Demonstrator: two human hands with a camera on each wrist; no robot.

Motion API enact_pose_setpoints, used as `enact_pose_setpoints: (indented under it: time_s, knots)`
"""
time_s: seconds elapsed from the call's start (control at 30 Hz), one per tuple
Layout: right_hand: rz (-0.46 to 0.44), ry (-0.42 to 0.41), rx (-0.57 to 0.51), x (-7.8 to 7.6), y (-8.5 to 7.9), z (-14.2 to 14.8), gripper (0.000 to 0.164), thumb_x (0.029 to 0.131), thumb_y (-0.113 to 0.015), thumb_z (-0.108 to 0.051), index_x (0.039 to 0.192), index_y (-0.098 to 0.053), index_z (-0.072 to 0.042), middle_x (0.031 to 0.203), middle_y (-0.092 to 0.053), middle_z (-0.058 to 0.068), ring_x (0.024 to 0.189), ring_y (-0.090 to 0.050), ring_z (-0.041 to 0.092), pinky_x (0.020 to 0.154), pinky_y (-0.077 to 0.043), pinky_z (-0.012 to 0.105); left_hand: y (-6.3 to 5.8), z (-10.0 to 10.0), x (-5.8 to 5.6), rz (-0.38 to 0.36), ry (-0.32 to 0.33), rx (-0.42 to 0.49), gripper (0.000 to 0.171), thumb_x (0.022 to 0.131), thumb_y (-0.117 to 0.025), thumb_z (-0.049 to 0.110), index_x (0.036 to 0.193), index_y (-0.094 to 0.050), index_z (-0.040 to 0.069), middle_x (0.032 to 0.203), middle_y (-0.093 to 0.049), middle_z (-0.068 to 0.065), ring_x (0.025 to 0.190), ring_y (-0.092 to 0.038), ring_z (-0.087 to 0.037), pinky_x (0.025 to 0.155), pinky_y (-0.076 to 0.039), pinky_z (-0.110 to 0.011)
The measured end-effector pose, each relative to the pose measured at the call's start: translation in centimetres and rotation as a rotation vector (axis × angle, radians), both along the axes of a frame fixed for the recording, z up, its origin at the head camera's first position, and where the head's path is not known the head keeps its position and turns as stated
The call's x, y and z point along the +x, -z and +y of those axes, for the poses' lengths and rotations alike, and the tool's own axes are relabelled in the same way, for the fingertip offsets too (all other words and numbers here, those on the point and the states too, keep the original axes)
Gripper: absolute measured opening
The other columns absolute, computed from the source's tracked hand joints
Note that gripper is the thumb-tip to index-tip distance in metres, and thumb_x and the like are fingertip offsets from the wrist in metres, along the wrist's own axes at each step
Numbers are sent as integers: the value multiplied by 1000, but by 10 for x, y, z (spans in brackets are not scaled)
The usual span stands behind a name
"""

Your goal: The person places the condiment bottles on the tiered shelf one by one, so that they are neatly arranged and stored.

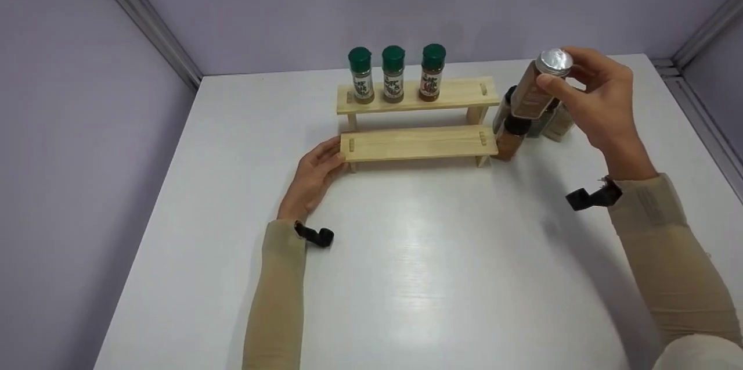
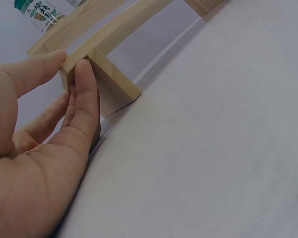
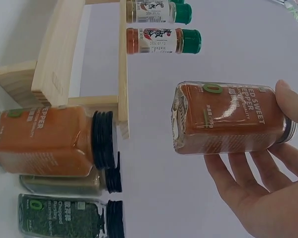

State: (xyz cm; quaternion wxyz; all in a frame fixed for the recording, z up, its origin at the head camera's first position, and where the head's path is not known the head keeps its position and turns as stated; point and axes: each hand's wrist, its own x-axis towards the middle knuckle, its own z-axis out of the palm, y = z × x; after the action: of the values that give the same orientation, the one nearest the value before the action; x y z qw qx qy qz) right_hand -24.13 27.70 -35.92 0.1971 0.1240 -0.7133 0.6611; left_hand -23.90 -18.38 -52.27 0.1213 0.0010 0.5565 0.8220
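My right hand [image 1: 609,100] grips a square glass spice jar [image 1: 531,94] with a silver lid, raised above other jars at the rack's right end. In the right wrist view, its label reads red sweet pepper and reddish powder fills it. My left hand [image 1: 313,175] pinches the left end of the front, lower shelf [image 1: 418,144] of a two-step wooden spice rack, thumb at the board's end and fingers by its leg [image 2: 114,82]. On the rear, higher shelf [image 1: 458,91] stand three small green-capped spice bottles [image 1: 393,75], [image 1: 363,76], [image 1: 430,74] in a row.
Right beside the rack cluster several spice jars: a black-capped orange-brown one [image 3: 44,141] in front, a dried-parsley jar [image 3: 62,215] and others behind. A pale wall [image 1: 278,10] rises behind the white table [image 1: 406,254].
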Motion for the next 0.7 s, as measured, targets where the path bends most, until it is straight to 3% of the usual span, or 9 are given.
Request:
enact_pose_setpoints:
  time_s: [0.3, 0.53, 0.7]
  knots:
    - [-28, -35, 12, -12, -8, -21, 39, 89, -86, -2, 126, -76, -1, 118, -77, 7, 110, -71, 22, 87, -60, 22, 1, 0, -1, -12, -13, -35, 56, 107, -66, 7, 159, -46, 5, 155, -51, -15, 136, -57, -24, 107, -56, -27]
    - [-47, 6, 147, -24, -12, -34, 39, 93, -84, -9, 131, -76, -8, 121, -76, 2, 112, -72, 17, 90, -58, 22, -1, 0, 0, -21, -13, -37, 57, 106, -68, 7, 159, -47, 5, 155, -52, -15, 135, -57, -23, 108, -55, -28]
    - [-70, 10, 178, -30, -13, -41, 40, 94, -83, -11, 134, -75, -11, 122, -76, 0, 112, -71, 16, 90, -57, 22, 0, 0, -1, -11, -6, -39, 57, 106, -67, 7, 160, -46, 4, 155, -52, -16, 135, -57, -23, 107, -56, -28]
